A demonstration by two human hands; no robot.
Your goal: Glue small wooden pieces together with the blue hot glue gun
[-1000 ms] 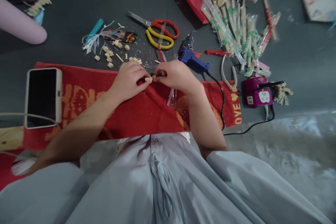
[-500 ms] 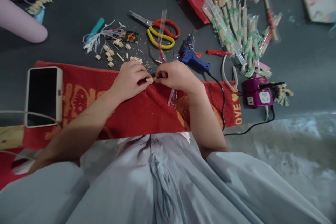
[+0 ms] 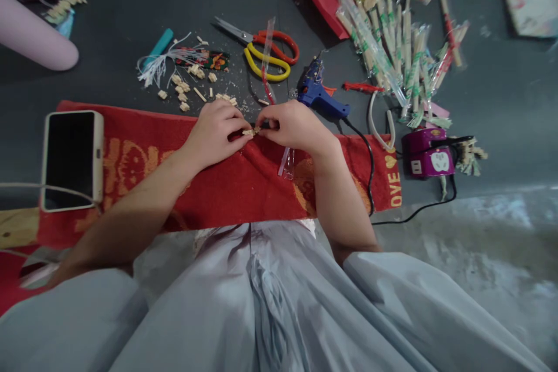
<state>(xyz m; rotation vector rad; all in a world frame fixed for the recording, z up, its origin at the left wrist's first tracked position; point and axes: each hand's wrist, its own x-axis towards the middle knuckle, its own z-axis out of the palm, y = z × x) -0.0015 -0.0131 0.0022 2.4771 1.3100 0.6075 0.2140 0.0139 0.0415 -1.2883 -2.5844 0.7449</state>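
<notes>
My left hand [image 3: 219, 129] pinches the left end of a small pale wood-coloured piece [image 3: 250, 132] above the red towel [image 3: 218, 197]. At its other end, the thumb and forefinger of my right hand [image 3: 291, 127] are closed on the same piece. Fingertips cover part of it, and its exact kind is too small to make out. Just beyond my left hand lie pale little chunks [image 3: 181, 84] and crumbs. A clear plastic strip [image 3: 288, 161] passes beneath my right hand. The blue glue gun [image 3: 320, 93] rests beyond that hand.
Scissors [image 3: 265, 55] with red and yellow handles lie ahead. Wrapped sticks [image 3: 396, 46] are piled at the back right. A purple power adapter [image 3: 429, 152] with black cords sits right, a phone [image 3: 72, 160] left. A pink cylinder [image 3: 39, 35] juts in at the upper left.
Both hands stay in nearly the same place. My right fingertips have shifted slightly left along the small pale piece.
</notes>
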